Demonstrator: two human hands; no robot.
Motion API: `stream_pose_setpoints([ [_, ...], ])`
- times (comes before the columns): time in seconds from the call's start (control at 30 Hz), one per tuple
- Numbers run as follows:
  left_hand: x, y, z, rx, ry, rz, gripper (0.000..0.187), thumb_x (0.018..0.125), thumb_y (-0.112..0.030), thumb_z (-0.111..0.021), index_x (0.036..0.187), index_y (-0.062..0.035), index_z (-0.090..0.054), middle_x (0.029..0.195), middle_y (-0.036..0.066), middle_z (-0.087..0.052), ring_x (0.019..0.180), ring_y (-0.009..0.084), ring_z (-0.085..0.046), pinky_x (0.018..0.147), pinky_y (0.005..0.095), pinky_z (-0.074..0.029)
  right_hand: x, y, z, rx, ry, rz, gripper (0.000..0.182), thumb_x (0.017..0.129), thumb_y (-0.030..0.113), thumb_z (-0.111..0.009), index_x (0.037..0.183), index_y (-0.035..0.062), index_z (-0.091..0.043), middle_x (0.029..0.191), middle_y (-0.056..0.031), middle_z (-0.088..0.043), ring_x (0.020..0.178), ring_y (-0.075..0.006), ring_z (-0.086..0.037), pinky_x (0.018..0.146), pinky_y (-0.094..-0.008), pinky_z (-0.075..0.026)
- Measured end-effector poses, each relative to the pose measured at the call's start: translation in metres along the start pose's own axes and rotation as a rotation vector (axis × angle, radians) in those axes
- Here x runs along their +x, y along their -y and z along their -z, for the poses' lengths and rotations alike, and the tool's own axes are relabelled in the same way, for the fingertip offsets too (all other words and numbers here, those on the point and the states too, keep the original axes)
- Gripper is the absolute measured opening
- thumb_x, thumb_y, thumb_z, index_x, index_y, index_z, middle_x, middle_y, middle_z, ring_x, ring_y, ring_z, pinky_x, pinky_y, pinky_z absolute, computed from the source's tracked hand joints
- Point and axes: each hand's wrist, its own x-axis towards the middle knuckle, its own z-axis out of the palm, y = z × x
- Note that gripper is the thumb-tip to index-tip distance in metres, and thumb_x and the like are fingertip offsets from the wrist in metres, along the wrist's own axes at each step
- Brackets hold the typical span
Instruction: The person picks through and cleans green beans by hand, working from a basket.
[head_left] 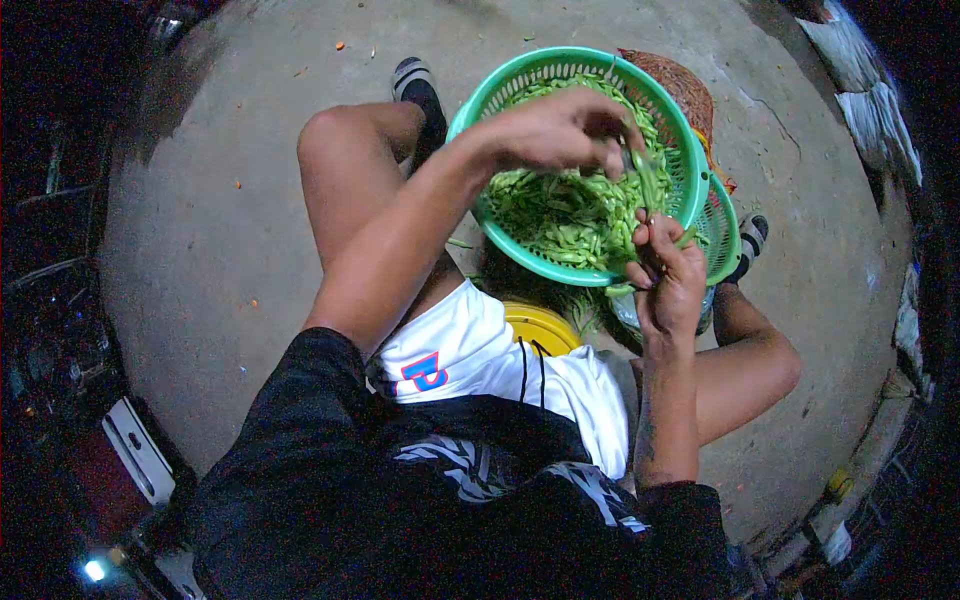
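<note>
My left hand (575,130) is over the large green basket (480,110), its fingers curled and slightly blurred beside the upper end of a long green pod (648,180). Something small and greyish shows at its fingertips, too unclear to name. Over the basket's near right rim, my right hand (668,262) pinches the lower end of the pod, with more green pieces sticking out by its fingers. Many cut green pieces (575,225) fill much of the basket.
A second green basket (724,235) sits partly under the first. Behind them is a reddish mesh sack (675,85). A yellow round container (540,325) stands between my legs. Scraps dot the concrete floor (220,260). White sacks (870,120) line the right side.
</note>
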Motion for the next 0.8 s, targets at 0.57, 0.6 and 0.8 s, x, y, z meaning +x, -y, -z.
stream_pose_setpoints([
  [0.57,-0.002,-0.010,-0.018,0.056,0.065,0.050,0.037,0.087,-0.007,-0.073,0.123,-0.0005,-0.062,0.092,0.005,-0.070,0.088,0.0117,-0.064,0.084,0.0298,-0.050,0.002,0.000,-0.003,0.028,-0.027,0.005,0.013,0.098,0.014,-0.066,0.107,0.0038,-0.069,0.091,-0.0065,-0.070,0.057,-0.0029,-0.046,0.044,-0.0186,-0.032],
  [0.6,0.000,-0.008,-0.019,0.070,0.057,0.041,0.038,0.087,-0.007,-0.073,0.123,-0.0004,-0.062,0.093,0.005,-0.070,0.088,0.0114,-0.063,0.083,0.0297,-0.049,0.001,0.000,-0.003,0.034,0.014,-0.012,0.014,0.098,0.013,-0.066,0.107,0.0035,-0.069,0.090,-0.0059,-0.070,0.057,-0.0028,-0.046,0.044,-0.0184,-0.031],
  [0.8,0.000,-0.008,-0.013,0.062,0.071,0.054,0.039,0.087,-0.009,-0.074,0.123,-0.0005,-0.062,0.097,0.005,-0.070,0.088,0.0117,-0.062,0.083,0.0291,-0.049,-0.002,0.009,-0.009,0.019,0.023,-0.105,0.010,0.098,0.011,-0.064,0.105,0.0043,-0.067,0.089,-0.0049,-0.070,0.057,-0.0028,-0.045,0.044,-0.0185,-0.032],
])
